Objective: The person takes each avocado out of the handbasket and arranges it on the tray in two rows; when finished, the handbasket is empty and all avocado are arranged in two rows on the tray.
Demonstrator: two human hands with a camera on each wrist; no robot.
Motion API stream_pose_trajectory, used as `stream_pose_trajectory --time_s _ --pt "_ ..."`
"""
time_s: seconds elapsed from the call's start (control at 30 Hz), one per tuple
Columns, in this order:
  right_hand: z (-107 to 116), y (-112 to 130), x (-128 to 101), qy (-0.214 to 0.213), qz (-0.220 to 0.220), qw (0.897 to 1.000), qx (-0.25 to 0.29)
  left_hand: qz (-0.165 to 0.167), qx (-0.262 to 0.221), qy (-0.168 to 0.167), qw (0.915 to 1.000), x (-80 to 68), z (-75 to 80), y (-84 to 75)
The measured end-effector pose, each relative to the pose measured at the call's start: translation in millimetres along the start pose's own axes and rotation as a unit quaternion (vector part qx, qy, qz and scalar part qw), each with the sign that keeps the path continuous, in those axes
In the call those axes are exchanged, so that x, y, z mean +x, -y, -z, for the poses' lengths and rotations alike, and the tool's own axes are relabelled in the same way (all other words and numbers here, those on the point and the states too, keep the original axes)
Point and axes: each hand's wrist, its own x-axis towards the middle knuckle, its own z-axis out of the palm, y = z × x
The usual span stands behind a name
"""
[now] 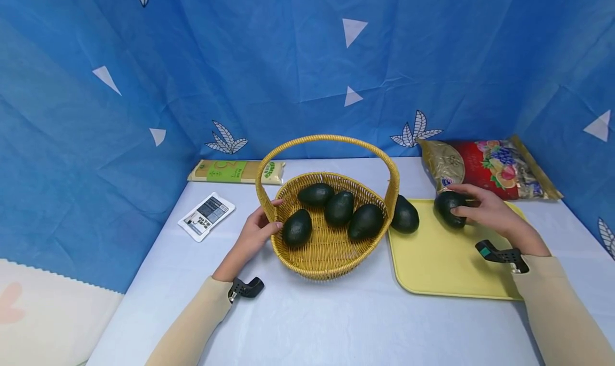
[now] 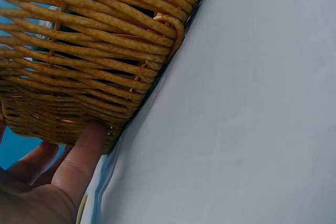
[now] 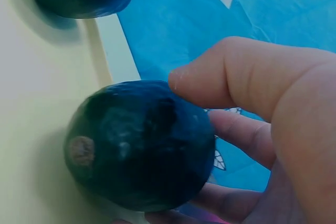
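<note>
A wicker basket (image 1: 317,259) with a tall arched handle stands mid-table and has several dark green avocados (image 1: 338,208) inside. At its left side my left hand (image 1: 254,231) holds the basket near the handle's base. The left wrist view shows the thumb against the woven wall (image 2: 79,87), with the other fingers partly hidden. Over on the yellow tray (image 1: 447,270), my right hand (image 1: 492,214) grips an avocado (image 3: 139,148) between thumb and fingers. Another avocado (image 1: 405,215) lies at the tray's left edge, beside the basket.
Behind the tray lies a red and gold food bag (image 1: 495,166). A pack of noodles (image 1: 235,171) is at the back left, with a small white packet (image 1: 206,216) in front of it. Blue cloth (image 1: 307,62) hangs along the back and sides.
</note>
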Motion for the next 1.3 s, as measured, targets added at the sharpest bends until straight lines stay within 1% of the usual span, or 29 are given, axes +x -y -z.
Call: stream_pose_trajectory --time_s 0.23,0.47,0.77,0.97,1.07,1.2,1.3 --pt "6 1 -3 -0.004 0.002 1.000 0.013 -0.012 -0.005 0.001 0.9999 -0.2 0.3 1.2" --pt "14 3 -9 -0.015 0.005 1.000 0.017 -0.008 -0.003 0.002 1.0000 -0.1 -0.3 1.9" --pt "24 17 -22 -0.057 0.050 0.997 0.009 0.005 -0.004 0.004 1.0000 0.0 0.1 -1.6" --pt "17 37 -30 -0.070 0.108 0.992 0.008 0.005 -0.008 0.008 0.9999 0.5 0.7 -2.7" --pt "10 51 -36 -0.062 0.133 0.989 -0.003 0.006 -0.008 0.008 0.9999 0.3 0.7 -2.6" --pt "-2 70 -45 -0.030 0.157 0.987 -0.008 0.005 -0.010 0.006 0.9999 0.1 0.5 -2.2" --pt "-13 82 -49 -0.002 0.184 0.983 -0.004 0.005 -0.011 0.004 0.9999 -0.1 0.4 -2.0"
